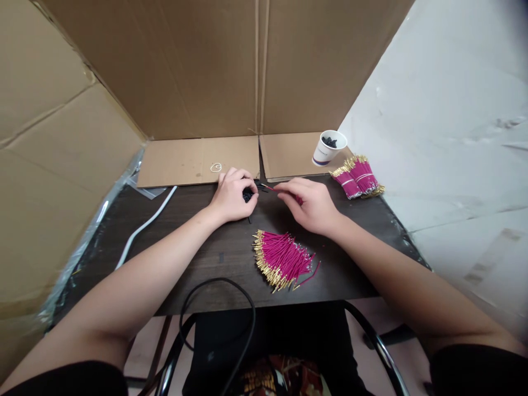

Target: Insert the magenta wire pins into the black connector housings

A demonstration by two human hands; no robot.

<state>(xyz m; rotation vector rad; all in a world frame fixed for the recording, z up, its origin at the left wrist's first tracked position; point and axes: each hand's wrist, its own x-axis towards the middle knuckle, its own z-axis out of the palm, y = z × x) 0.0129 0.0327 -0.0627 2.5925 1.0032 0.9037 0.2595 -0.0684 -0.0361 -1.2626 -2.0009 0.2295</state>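
Observation:
My left hand point(235, 195) is curled round a small heap of short black tube pieces point(247, 194), its thumb and forefinger close together at their right side. Some black pieces lie loose on the tabletop by its fingertips. Just to the right, my right hand point(307, 203) pinches a thin magenta wire point(269, 187), whose bare tip points left toward the black pieces. More magenta shows under its palm, mostly hidden. Nearer to me lies a fanned pile of magenta wires point(284, 258) with gold ends facing left and silver ends facing right.
A paper cup point(323, 153) with black pieces in it stands at the back right on a cardboard sheet point(284, 157). Beside it lie bundled magenta wires point(358, 176). A rubber band point(216, 167) rests on the left cardboard. A white cable point(144, 225) and a black cable point(218, 279) are nearby.

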